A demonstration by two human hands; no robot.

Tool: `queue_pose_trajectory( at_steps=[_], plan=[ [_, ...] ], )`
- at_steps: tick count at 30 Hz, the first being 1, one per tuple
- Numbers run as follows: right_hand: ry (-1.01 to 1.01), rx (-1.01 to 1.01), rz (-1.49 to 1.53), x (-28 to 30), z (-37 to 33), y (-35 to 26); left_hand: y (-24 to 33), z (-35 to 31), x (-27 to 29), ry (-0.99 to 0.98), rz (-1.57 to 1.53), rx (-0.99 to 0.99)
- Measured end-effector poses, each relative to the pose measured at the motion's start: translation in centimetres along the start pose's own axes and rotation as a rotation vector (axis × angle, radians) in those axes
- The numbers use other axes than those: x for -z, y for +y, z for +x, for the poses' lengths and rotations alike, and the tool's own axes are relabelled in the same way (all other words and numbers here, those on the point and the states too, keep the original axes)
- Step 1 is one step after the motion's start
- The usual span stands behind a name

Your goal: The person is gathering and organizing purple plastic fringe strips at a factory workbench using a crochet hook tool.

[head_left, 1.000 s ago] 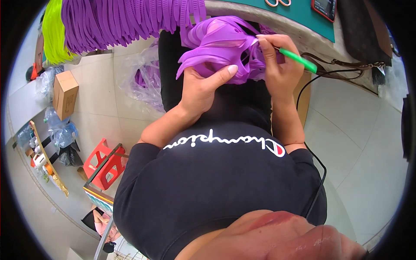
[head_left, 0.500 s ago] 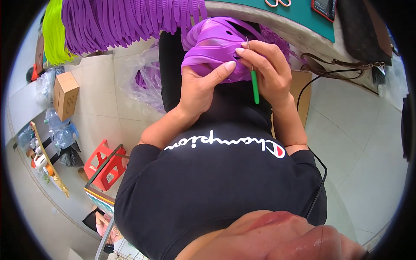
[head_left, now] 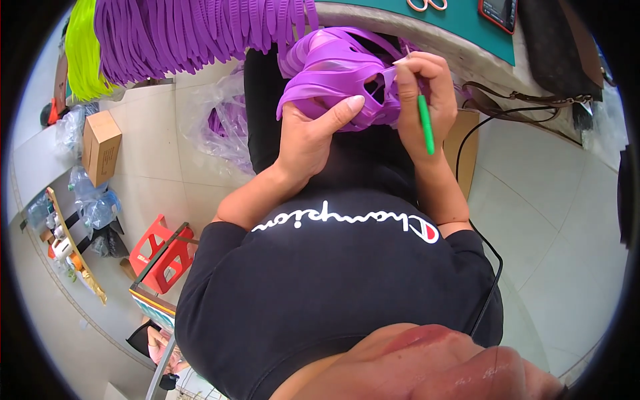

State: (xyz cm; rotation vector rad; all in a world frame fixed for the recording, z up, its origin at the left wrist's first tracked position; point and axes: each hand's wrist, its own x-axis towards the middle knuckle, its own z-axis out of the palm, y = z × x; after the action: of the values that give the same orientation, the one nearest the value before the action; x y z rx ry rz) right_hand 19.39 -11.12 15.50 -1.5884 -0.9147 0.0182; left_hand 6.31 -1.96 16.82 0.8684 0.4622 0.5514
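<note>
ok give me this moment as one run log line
left hand: gripping bunched purple rubbery strips | right hand: holding slim green-handled tool, touching strips' right side | around: flat teal mat, long ribbed purple straps

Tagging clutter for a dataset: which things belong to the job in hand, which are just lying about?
In use:
purple strap bundle, in the left hand
green-handled tool, in the right hand
hanging purple strips, probably

Apparently lying about:
scissors
phone
red stool
cardboard box
</note>
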Motion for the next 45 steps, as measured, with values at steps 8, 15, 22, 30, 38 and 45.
queue_pose_trajectory(
  at_steps=[8,15,22,30,38,45],
  plan=[
    [0.565,-0.337,0.652,6.6,0.9,4.8,0.3,0.5,0.3,0.054,-0.09,-0.051],
    [1.52,-0.176,0.104,38.2,-2.7,13.4,0.5,1.2,2.1,0.105,-0.168,-0.112],
    [-0.046,-0.385,-0.664,21.3,0.4,3.0,1.6,0.7,1.9,0.056,-0.295,0.064],
    [-0.229,-0.233,0.247,6.5,1.6,2.2,0.6,1.6,1.9,0.055,-0.09,0.074],
    [-0.254,-0.195,0.726,-0.4,0.5,0.6,0.7,1.3,-0.1,0.037,-0.028,0.029],
    [-0.222,-0.164,0.676,-1.0,0.4,0.1,0.6,1.3,0.1,0.003,-0.015,0.011]
  ],
)
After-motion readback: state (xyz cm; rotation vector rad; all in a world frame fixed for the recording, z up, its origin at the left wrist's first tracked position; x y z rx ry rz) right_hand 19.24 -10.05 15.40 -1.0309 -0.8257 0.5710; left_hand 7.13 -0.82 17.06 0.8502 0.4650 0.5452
